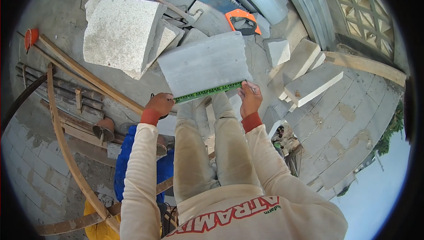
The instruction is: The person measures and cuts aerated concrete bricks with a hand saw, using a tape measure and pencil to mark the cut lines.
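Spanning the grey block (204, 63), a green ruler (207, 91), left hand (160, 104) and right hand (249, 96) clamped on its ends.

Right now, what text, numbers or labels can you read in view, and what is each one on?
"ATRAM": red letters on the cream shirt; the rest is lost in folds.
Small green word beside it: too small to read.
Green tape measure, held by the left hand and right hand along the grey block: markings too small to read.
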Available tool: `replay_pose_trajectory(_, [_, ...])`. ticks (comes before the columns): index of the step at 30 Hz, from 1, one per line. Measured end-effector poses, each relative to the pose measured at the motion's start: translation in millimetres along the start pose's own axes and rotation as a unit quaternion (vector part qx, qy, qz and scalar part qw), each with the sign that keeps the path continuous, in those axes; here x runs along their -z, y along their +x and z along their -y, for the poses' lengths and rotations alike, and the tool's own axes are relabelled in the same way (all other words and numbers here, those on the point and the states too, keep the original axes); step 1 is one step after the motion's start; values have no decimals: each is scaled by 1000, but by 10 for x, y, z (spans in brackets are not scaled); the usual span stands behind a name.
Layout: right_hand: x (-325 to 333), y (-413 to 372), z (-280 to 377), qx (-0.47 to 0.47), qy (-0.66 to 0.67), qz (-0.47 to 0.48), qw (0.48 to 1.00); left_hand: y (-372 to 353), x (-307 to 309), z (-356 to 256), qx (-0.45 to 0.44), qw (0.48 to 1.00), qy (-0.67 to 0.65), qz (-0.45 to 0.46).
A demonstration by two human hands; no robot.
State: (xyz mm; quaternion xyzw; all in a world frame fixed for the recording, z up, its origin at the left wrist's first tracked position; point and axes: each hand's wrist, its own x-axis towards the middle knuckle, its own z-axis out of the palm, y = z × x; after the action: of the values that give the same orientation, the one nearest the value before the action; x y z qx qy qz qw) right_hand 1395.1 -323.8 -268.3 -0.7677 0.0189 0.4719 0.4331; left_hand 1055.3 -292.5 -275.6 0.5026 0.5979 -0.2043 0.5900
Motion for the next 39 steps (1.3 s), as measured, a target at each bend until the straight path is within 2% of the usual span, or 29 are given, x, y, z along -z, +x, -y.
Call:
replay_pose_trajectory(3, [-22,27,-9,17,-17,-9,1000,-29,-19,-2,-10,1000,-7,-26])
replay_pose_trajectory(9, [-59,38,-4,41,-16,-9,999,5,-5,10,-2,1000,-8,8])
replay_pose_trajectory(21, [-42,98,-26,24,-15,-5,1000,72,-90,117,-34,999,-32,-19])
replay_pose_trajectory(24, [-46,91,-25,25,-14,-6,1000,87,-45,94,2,999,-7,34])
replay_pose_trajectory(27, [-60,80,-20,29,-17,-11,999,73,-60,106,6,999,-24,20])
replay_pose_trajectory(30, [-80,74,-19,33,-27,-10,999,40,-114,130,-16,998,-44,-43])
replay_pose_trajectory(33, [-91,76,43,35,-33,-16,999,-14,-64,50,-20,997,-53,-43])
replay_pose_trajectory(36, [-13,110,41,19,-33,-5,999,51,-39,67,-4,999,-43,10])
replay_pose_trajectory(39, [20,110,14,6,-31,-2,999,35,-47,53,8,1000,-26,-10])
